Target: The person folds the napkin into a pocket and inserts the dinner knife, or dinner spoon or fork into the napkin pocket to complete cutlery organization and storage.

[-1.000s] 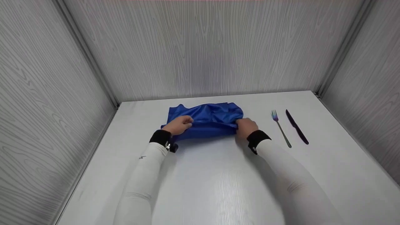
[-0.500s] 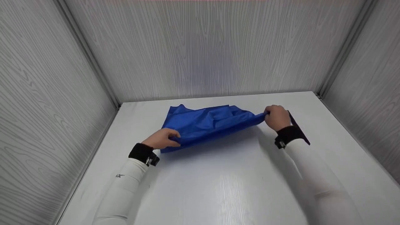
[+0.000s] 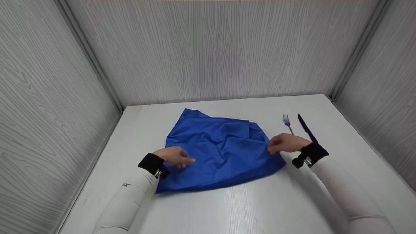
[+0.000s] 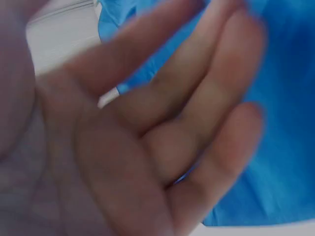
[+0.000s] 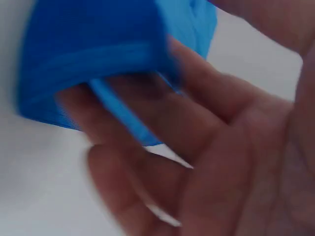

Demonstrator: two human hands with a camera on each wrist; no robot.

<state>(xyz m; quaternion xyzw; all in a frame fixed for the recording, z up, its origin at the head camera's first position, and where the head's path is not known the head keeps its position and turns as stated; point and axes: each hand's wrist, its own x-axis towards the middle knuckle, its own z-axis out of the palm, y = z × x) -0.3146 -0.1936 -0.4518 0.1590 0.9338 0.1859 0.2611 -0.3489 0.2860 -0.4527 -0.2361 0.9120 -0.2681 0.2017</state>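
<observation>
A shiny blue cloth (image 3: 214, 152) lies spread and wrinkled on the white table, with folded layers at its back edge. Over its left part hovers my left hand (image 3: 175, 156), fingers loosely bent. The left wrist view shows nothing in this hand's palm (image 4: 133, 147), with the cloth (image 4: 280, 162) beyond its fingers. My right hand (image 3: 287, 143) is at the cloth's right edge. In the right wrist view, a hemmed flap of the cloth (image 5: 98, 34) covers some fingertips of the blurred right hand (image 5: 216, 142). No grip is visible there.
Right of the cloth lie a rainbow-tinted fork (image 3: 286, 121) and a dark knife (image 3: 305, 125), both partly hidden by the right hand and wrist. Grey wood-grain panels (image 3: 214, 52) stand behind and on both sides of the white table (image 3: 240, 211).
The cloth's near edge has come toward me and the bunched cloth has spread out. The left hand has let go of it. The right hand went out rightward, then back down toward me.
</observation>
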